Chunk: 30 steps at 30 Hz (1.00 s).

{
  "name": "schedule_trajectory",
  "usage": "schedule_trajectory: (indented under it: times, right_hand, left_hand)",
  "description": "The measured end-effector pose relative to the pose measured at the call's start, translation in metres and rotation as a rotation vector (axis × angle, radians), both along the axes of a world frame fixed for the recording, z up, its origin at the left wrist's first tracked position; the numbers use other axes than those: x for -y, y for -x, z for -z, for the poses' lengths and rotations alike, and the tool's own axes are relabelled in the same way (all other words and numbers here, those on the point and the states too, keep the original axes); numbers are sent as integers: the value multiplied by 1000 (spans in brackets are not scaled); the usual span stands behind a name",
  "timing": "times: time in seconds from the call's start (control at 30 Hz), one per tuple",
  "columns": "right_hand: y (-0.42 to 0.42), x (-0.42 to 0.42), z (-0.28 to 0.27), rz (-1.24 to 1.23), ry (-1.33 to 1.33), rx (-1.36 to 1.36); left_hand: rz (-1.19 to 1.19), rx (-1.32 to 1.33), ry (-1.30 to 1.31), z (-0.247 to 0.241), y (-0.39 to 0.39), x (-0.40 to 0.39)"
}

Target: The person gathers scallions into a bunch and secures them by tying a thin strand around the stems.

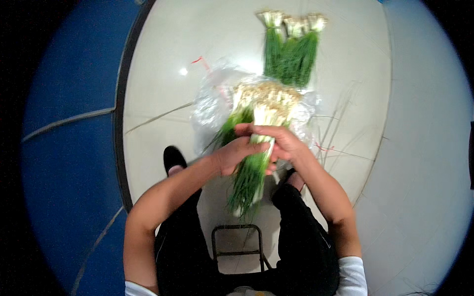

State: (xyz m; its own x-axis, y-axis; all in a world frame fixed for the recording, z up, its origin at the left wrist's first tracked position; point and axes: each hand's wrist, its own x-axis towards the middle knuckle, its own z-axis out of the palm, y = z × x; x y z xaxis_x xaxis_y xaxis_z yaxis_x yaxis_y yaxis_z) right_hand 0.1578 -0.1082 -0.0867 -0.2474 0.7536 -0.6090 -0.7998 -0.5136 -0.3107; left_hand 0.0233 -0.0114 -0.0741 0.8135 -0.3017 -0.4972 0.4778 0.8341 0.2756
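Note:
A bunch of green onions (249, 177) is gripped between both hands, white root ends pointing away from me and green tops hanging down between my knees. My left hand (240, 153) wraps the bunch from the left, its thumb lying across the stems. From the right, my right hand (279, 144) closes around the stems slightly higher up. Just beyond the hands, a larger heap of green onions (242, 97) lies on a clear plastic bag (209, 111), roots facing away. The held bunch covers part of this heap.
Several tied bunches of green onions (290, 55) lie farther out on the tiled floor (159, 74). Loose onion leaves (337, 118) and a bit of red tape (324, 148) are to the right. A metal-framed stool (237, 254) shows between my legs. A blue surface (74, 155) with a dark edge borders the left.

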Motion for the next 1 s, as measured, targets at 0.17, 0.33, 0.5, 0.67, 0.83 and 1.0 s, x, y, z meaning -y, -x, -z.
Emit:
schedule_trajectory:
  times: [0.17,0.33,0.5,0.67,0.83,1.0]
  right_hand:
    - [5,33,-2,-10,91,225]
    - [-52,139,20,419,476,1134]
    - [-104,208,87,428,715,1617]
    - [-125,190,87,65,925,1904]
    - [-151,223,95,300,1014,1938]
    - [-164,300,121,543,1121,1478]
  left_hand:
    - [-4,-132,-188,10,7,7]
    - [-584,-339,-96,4,2,-35]
    - [-844,-301,-15,22,1,-71]
    - [-906,-293,-17,30,2,-75]
    - [-883,-300,-60,13,5,-69]
    - [-705,-195,-157,4,12,-48]
